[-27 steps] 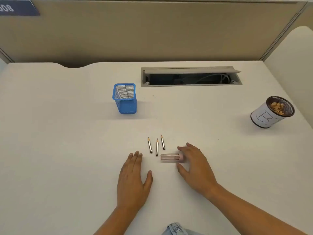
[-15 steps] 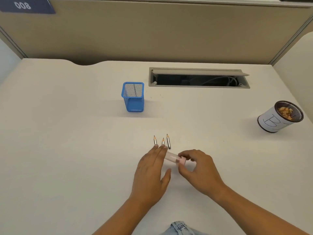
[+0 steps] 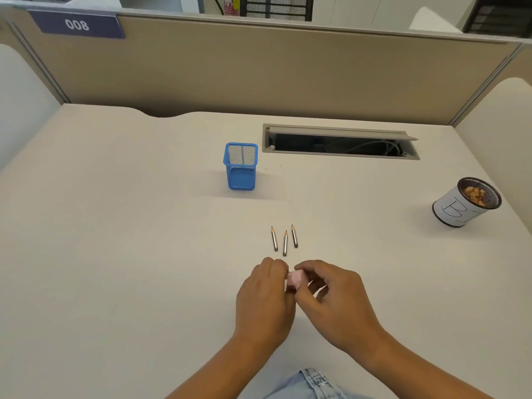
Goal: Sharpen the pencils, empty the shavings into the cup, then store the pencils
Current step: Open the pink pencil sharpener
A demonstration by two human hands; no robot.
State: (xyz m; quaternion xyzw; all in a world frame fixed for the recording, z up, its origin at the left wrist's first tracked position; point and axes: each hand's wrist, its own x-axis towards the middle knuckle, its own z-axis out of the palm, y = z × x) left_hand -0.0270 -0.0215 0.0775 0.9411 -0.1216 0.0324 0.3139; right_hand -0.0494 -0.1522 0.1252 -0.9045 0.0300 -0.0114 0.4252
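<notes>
Both the left hand (image 3: 263, 300) and the right hand (image 3: 335, 300) are pinching the pink sharpener (image 3: 296, 278) just above the desk (image 3: 129, 254), while three pencils (image 3: 285, 241) are lying just beyond, points facing the blue mesh holder (image 3: 240, 167)

Both hands (image 3: 302, 300) grip pink sharpener (image 3: 296, 278); three pencils (image 3: 285, 241) beyond.

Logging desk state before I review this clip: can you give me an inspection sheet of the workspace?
Surface: smooth off-white desk.
Job's things: three short pencils lie side by side, tips away; blue mesh pencil holder upright behind; white paper-wrapped cup, right, holds shavings.
Clutter: nothing seen.
Hands: left hand and right hand both grip a small pink sharpener.
Cables: grey cables inside open desk hatch.
Surroundings: beige partition, sign 008.
</notes>
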